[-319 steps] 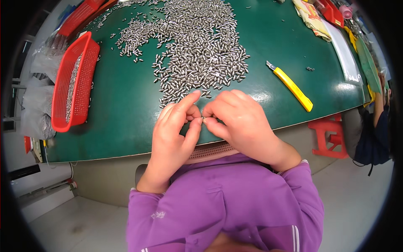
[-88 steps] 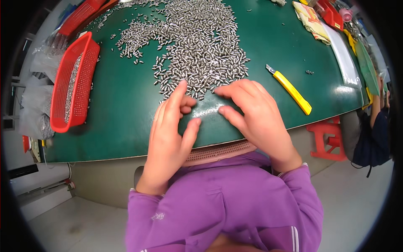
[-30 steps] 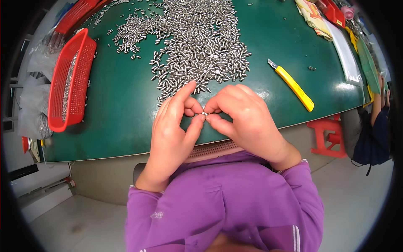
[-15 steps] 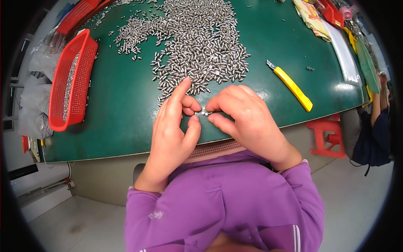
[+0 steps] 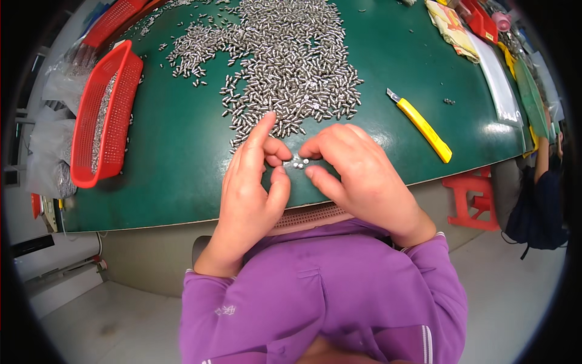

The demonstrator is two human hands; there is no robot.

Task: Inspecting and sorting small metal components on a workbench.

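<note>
Between my hands, several small silvery metal pieces [image 5: 300, 164] rest together on the green table. My right hand [image 5: 364, 173] is just right of them, thumb and forefinger apart with a gap at the tips. On the other side is my left hand [image 5: 248, 176], its forefinger stretched toward the pile, the other fingers bent and the thumb apart from them. Nothing shows in either hand. Beyond my fingertips spreads a big pile of small bullet-shaped metal parts [image 5: 297, 60], with a few pale round ends among them.
A yellow utility knife [image 5: 424, 129] with its blade out lies to the right. At the left, a red perforated basket [image 5: 79, 145] holds more small parts, beside clear plastic bags [image 5: 48, 136]. Cloth [image 5: 451, 27] and a red bin [image 5: 479, 18] occupy the far right. A red stool [image 5: 470, 197] stands below the table edge.
My right thumb and forefinger have parted and drawn slightly back from the small metal pieces, which now show more fully. My left hand stays nearly still.
</note>
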